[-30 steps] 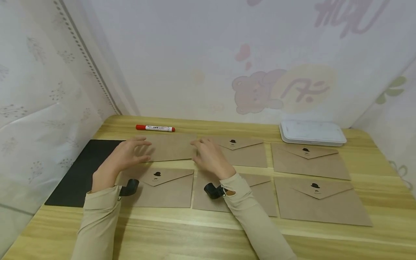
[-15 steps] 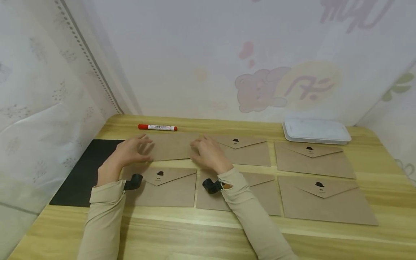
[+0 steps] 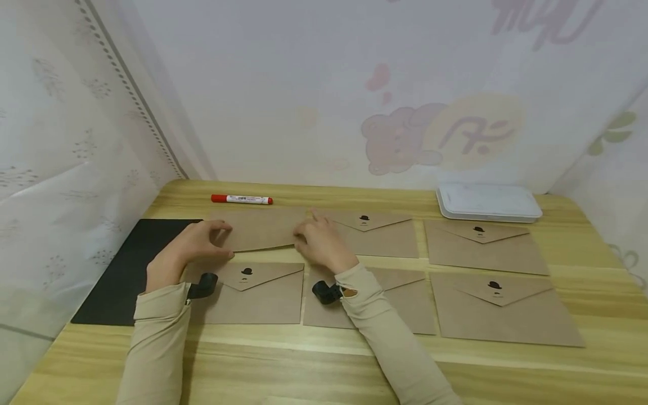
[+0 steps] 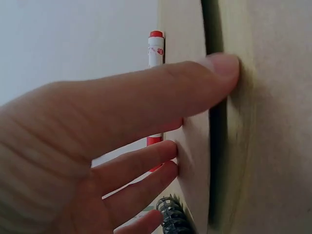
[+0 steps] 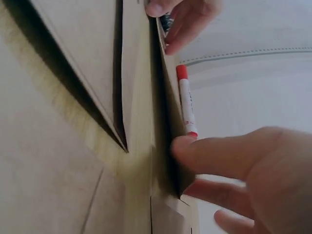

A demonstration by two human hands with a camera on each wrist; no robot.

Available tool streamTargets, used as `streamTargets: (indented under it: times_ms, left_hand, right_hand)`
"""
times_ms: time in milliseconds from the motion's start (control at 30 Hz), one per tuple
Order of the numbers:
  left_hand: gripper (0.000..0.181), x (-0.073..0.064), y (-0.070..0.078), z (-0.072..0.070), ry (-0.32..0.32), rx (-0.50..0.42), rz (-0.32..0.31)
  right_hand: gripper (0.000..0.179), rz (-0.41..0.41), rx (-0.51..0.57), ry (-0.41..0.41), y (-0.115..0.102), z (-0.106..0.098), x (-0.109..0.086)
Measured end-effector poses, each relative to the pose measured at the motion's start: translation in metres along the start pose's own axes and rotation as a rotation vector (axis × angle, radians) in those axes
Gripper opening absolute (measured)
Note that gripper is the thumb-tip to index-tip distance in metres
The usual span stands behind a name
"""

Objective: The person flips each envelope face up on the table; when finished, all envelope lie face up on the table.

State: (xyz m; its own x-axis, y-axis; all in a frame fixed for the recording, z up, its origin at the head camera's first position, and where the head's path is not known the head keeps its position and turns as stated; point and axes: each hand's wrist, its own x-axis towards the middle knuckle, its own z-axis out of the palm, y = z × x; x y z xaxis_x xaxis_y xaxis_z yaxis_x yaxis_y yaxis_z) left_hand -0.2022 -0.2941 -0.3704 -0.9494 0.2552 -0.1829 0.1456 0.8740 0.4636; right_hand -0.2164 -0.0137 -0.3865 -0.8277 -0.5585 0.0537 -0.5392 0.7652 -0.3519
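A plain brown envelope (image 3: 263,228) lies flap side down in the back row, its near edge slightly lifted with a dark gap under it. My left hand (image 3: 194,247) holds its left end, thumb (image 4: 222,68) at the near edge and fingers over the top face. At the other end my right hand (image 3: 324,242) pinches the right edge, thumb in front and fingers behind, as the right wrist view shows. Right below lies another envelope (image 3: 273,298), its flap up and printed with a black hat. The right forearm partly covers the front middle envelope (image 3: 412,309).
More hat-printed envelopes (image 3: 511,320) lie in two rows to the right. A red-capped marker (image 3: 248,199) lies behind the held envelope. Left of it is a flat black notebook (image 3: 121,275) with a coil (image 4: 173,214). A white case (image 3: 488,202) stands back right.
Both hands have closed in on the ends of the plain envelope. Its near edge has come up slightly. The other envelopes stay put; the head view has shifted a little.
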Motion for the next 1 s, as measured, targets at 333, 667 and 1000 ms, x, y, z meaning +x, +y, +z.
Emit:
streamTargets:
  times_ms: [333,667,1000]
  left_hand:
    - [0.052,-0.002,0.000,-0.001,-0.031,0.007,0.010]
    - [0.038,-0.007,-0.004,-0.008,-0.011,-0.133,0.051]
    - [0.039,-0.009,-0.006,-0.011,0.060,-0.103,-0.038]
  right_hand:
    - [0.013,0.016,0.081,0.170,-0.002,0.003,0.000]
    - [0.027,0.064,0.281,0.197,-0.002,0.001,0.004]
    - [0.023,0.069,0.318,0.310,-0.004,0.002,0.004]
